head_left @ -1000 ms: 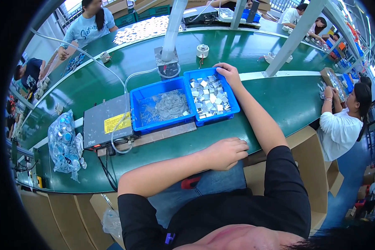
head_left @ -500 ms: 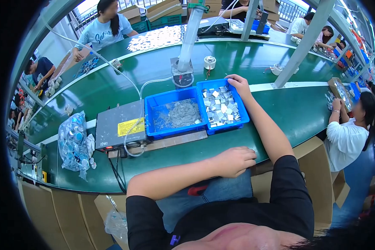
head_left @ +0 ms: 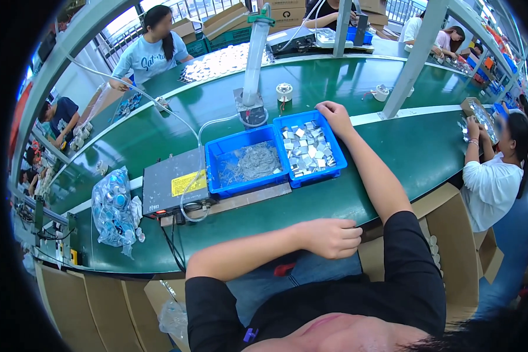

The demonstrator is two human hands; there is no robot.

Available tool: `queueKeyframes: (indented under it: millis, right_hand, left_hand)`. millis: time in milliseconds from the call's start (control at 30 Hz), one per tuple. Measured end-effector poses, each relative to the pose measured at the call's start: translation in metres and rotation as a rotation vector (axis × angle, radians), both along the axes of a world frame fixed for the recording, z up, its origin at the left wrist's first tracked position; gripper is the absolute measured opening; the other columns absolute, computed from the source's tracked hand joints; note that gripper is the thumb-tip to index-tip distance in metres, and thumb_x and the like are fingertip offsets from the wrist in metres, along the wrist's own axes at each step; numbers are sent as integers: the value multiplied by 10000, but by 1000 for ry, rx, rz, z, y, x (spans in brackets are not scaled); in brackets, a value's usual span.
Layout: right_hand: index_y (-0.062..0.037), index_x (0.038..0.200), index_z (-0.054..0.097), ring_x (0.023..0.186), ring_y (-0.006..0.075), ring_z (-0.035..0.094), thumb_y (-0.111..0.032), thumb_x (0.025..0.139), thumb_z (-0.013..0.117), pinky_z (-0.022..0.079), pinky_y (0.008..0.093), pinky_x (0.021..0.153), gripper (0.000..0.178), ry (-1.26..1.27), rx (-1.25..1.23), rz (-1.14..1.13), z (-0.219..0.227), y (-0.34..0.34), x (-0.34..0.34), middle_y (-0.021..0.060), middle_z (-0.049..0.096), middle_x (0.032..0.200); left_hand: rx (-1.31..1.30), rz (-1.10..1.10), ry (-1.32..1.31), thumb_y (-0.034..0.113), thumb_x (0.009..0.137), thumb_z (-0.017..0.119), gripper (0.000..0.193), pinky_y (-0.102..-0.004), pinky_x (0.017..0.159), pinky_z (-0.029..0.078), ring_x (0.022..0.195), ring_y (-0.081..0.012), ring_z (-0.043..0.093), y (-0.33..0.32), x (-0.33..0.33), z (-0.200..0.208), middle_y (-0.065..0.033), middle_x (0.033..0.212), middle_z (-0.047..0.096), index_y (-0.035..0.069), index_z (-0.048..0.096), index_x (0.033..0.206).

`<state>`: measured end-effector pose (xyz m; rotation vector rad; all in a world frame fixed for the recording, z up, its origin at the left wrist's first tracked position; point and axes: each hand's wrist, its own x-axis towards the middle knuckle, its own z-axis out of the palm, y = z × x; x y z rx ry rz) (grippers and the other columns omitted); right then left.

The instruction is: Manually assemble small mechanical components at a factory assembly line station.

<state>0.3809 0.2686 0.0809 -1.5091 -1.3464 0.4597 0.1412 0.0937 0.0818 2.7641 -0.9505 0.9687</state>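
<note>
My right hand (head_left: 335, 119) curls over the far right corner of a blue bin (head_left: 338, 171), its fingers bent at the rim. Inside that bin lie many small square metallic pieces (head_left: 308, 146). Close beside it on the left, a second blue bin (head_left: 238, 189) contains a heap of grey, shredded-looking material (head_left: 258, 161). My left hand (head_left: 333, 237) is at the near edge of the green table, in front of the bins. Its fingers are curled in, and the palm side is hidden, so anything inside cannot be made out.
A grey box-shaped device (head_left: 173, 182) with a yellow label stands left of the bins. Beyond it is a clear bag of round parts (head_left: 112, 205). A clear tube (head_left: 253, 67) rises behind the bins. A white round part (head_left: 284, 92) sits on the green belt. Other people work around the line.
My left hand has lifted from the tabletop, drawn slightly nearer to me, and curled its fingers. My right hand stays at the bin's corner. The whole view has shifted slightly.
</note>
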Motion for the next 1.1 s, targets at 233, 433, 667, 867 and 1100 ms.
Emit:
queueKeyframes:
  millis: [233, 433, 667, 867, 1100]
  right_hand:
    - [21, 1258, 669, 1229, 450, 586, -205, 950, 626, 489, 464, 1043, 384, -951, -14, -880, 6, 55, 132, 248, 608, 1365]
    - [14, 1206, 613, 1131, 453, 647, -177, 1004, 586, 537, 542, 974, 279, -674, -433, -1004, 1, 67, 184, 283, 615, 1280]
    - [-2, 1164, 619, 924, 440, 673, -181, 1002, 587, 552, 503, 861, 243, -628, -12, -561, -6, 50, 181, 238, 682, 1119]
    - [-38, 1359, 629, 1007, 240, 681, 3, 900, 695, 545, 323, 892, 465, -182, 40, 382, 73, -33, 56, 139, 734, 1191]
    - [-32, 1187, 750, 1053, 257, 694, 38, 779, 813, 556, 331, 933, 419, -364, 155, 943, 132, -44, -83, 122, 730, 1252]
  left_hand:
    - [64, 200, -194, 91, 902, 655, 72, -388, 910, 532, 998, -285, 663, 28, -29, 33, -131, 1049, 680, 37, 670, 946]
    - [4, 516, -394, 60, 856, 694, 111, -344, 803, 564, 976, -247, 694, 51, -52, 64, -95, 1078, 706, 59, 694, 967]
    - [-137, 701, -423, 75, 802, 714, 159, -314, 708, 564, 898, -232, 712, 67, -59, 57, -75, 1062, 719, 59, 703, 960]
    - [-281, 984, -512, 99, 817, 715, 251, -336, 672, 540, 853, -247, 682, 71, -52, 56, -76, 1061, 713, 57, 686, 1063]
    - [-712, 1212, -598, 115, 774, 796, 463, -379, 746, 570, 863, -325, 703, 84, -57, 46, -119, 1105, 751, 10, 663, 1205]
